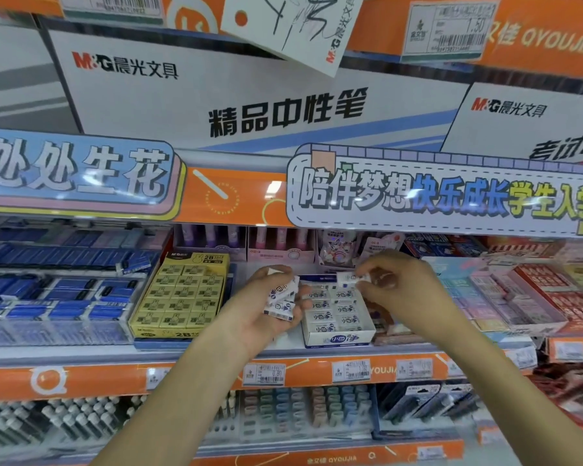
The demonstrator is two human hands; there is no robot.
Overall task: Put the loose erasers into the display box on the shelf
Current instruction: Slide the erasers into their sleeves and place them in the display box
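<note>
A white display box [339, 338] with blue print stands on the middle shelf, with rows of white erasers inside. My left hand [266, 306] hovers just left of the box and clutches a few loose white erasers [281, 299] in blue-lettered wrappers. My right hand [396, 282] is over the box's back right corner and pinches a single white eraser [350, 279] between thumb and fingers. Both forearms reach up from the bottom of the view.
A yellow box of 2B erasers [182, 294] sits left of the white box, blue packs [64, 290] farther left. Pink and red eraser boxes [532, 297] fill the right. An orange shelf edge with price tags [350, 369] runs below; pens stand on the lower shelf.
</note>
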